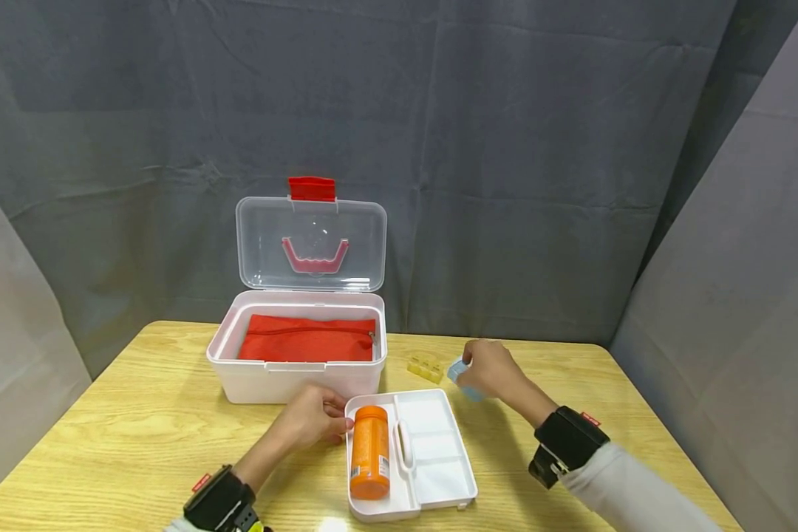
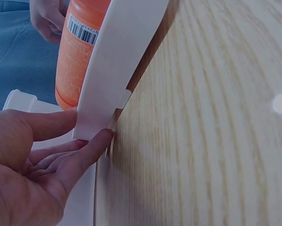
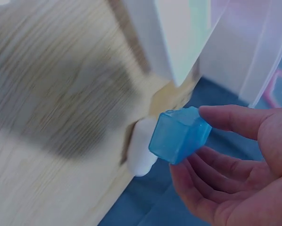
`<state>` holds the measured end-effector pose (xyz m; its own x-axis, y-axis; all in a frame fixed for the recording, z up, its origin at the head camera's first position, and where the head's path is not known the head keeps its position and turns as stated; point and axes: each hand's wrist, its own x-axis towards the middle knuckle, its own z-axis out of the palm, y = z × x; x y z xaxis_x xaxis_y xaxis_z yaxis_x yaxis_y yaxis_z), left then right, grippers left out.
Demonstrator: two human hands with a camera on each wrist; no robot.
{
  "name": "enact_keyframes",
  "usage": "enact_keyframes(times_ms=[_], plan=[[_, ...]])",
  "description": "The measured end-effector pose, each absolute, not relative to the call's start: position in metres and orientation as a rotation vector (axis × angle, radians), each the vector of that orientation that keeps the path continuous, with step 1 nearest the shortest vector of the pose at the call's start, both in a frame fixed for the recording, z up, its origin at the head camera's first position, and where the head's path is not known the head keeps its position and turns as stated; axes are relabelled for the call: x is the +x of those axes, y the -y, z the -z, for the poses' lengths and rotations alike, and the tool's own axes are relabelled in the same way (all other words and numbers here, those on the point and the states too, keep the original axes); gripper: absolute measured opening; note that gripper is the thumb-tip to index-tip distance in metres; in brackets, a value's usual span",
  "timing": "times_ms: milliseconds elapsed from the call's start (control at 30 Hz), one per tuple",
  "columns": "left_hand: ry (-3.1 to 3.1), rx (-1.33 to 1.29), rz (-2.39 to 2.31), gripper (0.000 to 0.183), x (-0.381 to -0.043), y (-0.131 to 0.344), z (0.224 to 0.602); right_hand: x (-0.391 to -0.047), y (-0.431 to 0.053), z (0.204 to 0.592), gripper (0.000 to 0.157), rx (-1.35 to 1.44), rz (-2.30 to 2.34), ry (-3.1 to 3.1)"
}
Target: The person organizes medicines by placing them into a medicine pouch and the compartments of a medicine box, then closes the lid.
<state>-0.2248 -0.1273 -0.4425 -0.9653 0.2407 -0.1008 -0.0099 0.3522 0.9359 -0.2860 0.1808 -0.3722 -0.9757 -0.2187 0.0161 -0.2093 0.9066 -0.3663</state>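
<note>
My left hand point(image 1: 314, 418) pinches the back left corner of a white divided tray point(image 1: 439, 484), with the thumb at its rim and fingers at its outer side in the left wrist view. An orange bottle point(image 1: 370, 454) with a barcode label lies in the tray's left compartment. To the right, my right hand point(image 1: 495, 369) holds a small translucent blue pill box point(image 3: 178, 134) between thumb and fingertips. Just left of that hand, a translucent yellow pill box point(image 1: 425, 367) rests on the table. In the right wrist view a white rounded object point(image 3: 142, 148) shows behind the blue box; its kind is unclear.
Behind the tray stands a white storage box point(image 1: 299, 377), its clear lid point(image 1: 312, 222) raised and a red zip pouch point(image 1: 306, 340) inside. The wooden table point(image 1: 153, 414) ends at grey cloth point(image 1: 505, 185) at the back and pale cloth at both sides.
</note>
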Motion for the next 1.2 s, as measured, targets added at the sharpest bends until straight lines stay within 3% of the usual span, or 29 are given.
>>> enact_keyframes(times_ms=[167, 667, 1200], plan=[[-2.400, 0.209, -1.655, 0.030, -0.224, 0.127, 0.441, -0.267, -0.164, 0.366, 0.025, -0.430, 0.579, -3.002], [-2.426, 0.197, -1.640, 0.030, -0.223, 0.127, 0.441, -0.216, -0.140, 0.358, 0.029, -0.605, 0.579, -2.874], [-2.407, 0.204, -1.650, 0.029, -0.224, 0.127, 0.442, -0.191, -0.138, 0.371, 0.034, -0.797, 0.486, -2.695]])
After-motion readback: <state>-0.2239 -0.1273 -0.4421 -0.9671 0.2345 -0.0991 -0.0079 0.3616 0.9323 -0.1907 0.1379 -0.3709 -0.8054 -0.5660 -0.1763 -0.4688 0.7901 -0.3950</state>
